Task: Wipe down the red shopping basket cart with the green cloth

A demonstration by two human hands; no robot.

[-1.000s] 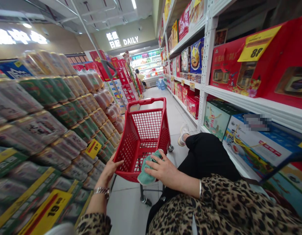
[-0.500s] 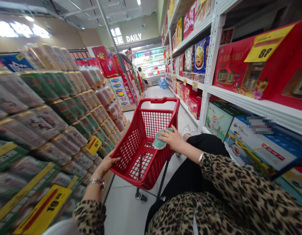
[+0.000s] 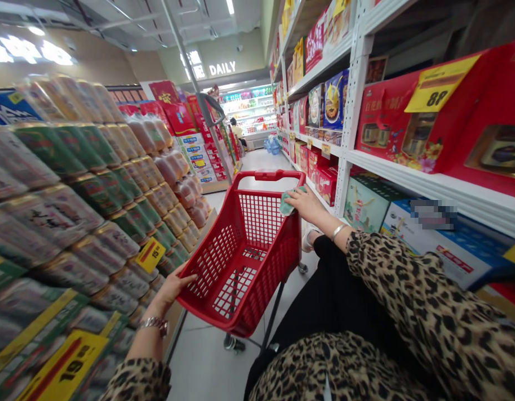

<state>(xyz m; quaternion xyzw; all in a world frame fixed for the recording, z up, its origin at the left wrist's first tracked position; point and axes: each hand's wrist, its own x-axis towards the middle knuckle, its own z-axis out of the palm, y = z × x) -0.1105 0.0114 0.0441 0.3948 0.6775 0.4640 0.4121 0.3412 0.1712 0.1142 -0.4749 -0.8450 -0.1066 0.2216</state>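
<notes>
A red plastic shopping cart [image 3: 257, 267] with a perforated basket stands on wheels in front of me. My left hand [image 3: 174, 287] grips the near left corner of its rim, thumb side over the edge. At the far right of the rim, my right hand [image 3: 301, 201] presses a pale green cloth [image 3: 288, 205] against the side near the handle [image 3: 269, 176]. Part of the cloth is hidden under the fingers. Only the cart's own floor lattice shows inside the basket.
Stacked packs of cans [image 3: 82, 217] rise close on the left with yellow price tags. A white shelf [image 3: 441, 178] of red gift boxes [image 3: 408, 122] runs along the right. Up the aisle are blue water jugs [image 3: 273, 145] and a person [image 3: 236, 129].
My right hand and the cloth have moved forward along the right rim, from the middle of the side to near the handle. My left hand stays on the near left corner.
</notes>
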